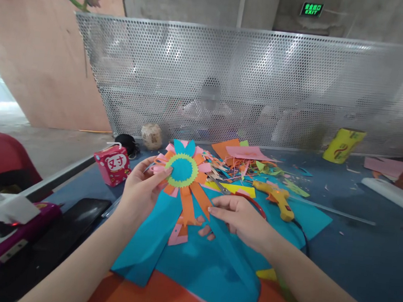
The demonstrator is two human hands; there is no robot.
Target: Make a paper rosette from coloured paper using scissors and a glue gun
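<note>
My left hand (144,183) pinches the left edge of a paper rosette (181,169) with a blue centre, a scalloped green ring, orange and pink loops, and two blue points on top. Orange tails hang below it. My right hand (239,217) is closed at the end of the right tail, with a blue paper strip (237,258) running down from beneath its fingers. Its lower fingers are partly hidden by the papers. Just behind the right hand lie scissors (253,203) with a red handle. A yellow glue gun (279,200) rests to their right, a glue stick poking out behind.
Blue sheets (206,271) and an orange sheet (157,297) cover the near table. Paper scraps (246,167) pile up behind the rosette. A red box (112,164), a black phone (74,224) and a purple power strip (15,242) stand left. A perforated metal screen (265,90) closes the back.
</note>
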